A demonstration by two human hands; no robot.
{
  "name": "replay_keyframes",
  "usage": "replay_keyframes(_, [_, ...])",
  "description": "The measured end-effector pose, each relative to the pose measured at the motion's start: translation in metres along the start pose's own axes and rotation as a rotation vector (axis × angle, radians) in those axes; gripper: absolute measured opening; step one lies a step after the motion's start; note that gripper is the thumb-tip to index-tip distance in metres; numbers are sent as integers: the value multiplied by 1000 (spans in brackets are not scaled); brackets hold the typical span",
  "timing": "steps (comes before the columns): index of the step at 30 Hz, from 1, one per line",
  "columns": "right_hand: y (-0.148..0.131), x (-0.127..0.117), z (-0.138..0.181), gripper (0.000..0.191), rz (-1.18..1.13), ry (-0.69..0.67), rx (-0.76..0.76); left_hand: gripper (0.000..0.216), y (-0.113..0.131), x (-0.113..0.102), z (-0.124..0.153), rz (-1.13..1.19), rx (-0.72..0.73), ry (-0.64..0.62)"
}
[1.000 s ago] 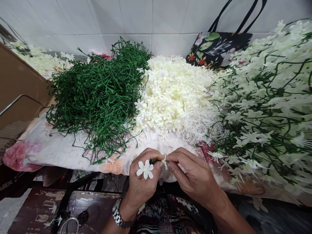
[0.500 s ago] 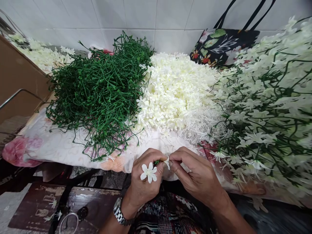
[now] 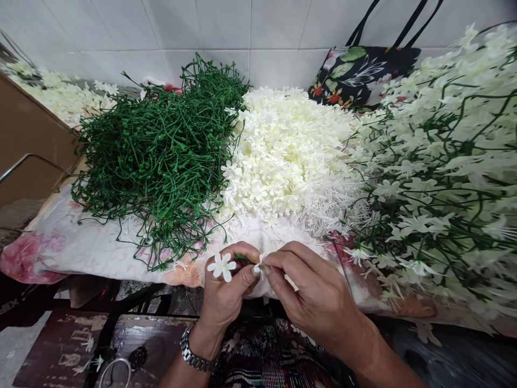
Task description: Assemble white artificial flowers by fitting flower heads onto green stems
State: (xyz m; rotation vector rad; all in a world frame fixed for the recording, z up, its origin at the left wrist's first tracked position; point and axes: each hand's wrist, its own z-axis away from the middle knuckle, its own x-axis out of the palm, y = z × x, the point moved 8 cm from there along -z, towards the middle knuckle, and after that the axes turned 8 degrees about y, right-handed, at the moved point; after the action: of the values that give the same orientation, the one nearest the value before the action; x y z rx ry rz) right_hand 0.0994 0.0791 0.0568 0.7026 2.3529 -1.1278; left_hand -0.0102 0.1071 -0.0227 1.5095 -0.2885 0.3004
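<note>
Fingers (image 3: 278, 257) of the right hand (image 3: 319, 293) are pinched on a small white blossom (image 3: 260, 265), at six o'clock from the blossom heap (image 3: 291, 151), against a green stem (image 3: 241, 257) clamped in the left hand (image 3: 224, 293); it is judged best pushed on squarely.

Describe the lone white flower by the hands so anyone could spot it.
From the green stem pile, drop to the left hand at the cloth edge. The flower spreads open atop that hand, unlike the half-hidden blossom in the right hand or the heaped white pile.
</note>
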Motion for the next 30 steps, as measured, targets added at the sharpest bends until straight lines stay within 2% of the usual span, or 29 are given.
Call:
replay_keyframes(6, [-6, 3, -5, 17, 13, 2, -20, 24, -13, -4, 0, 159, -174, 103])
replay_keyframes(12, [-12, 2, -4, 17, 57, -41, -90, 17, -12, -6, -1, 178, -150, 124])
replay_keyframes(17, [-14, 3, -3, 16, 129, -87, -120, 9, -4, -4, 0, 69, -52, 70])
replay_keyframes(24, [-13, 8, 1, 20, 197, -202, -141, 3, 14, -2, 3, -259, 255, 34])
replay_keyframes(30, [2, 8, 2, 21, 81, -139, -11, 5, 27, 8, 6, -399, 366, 8])
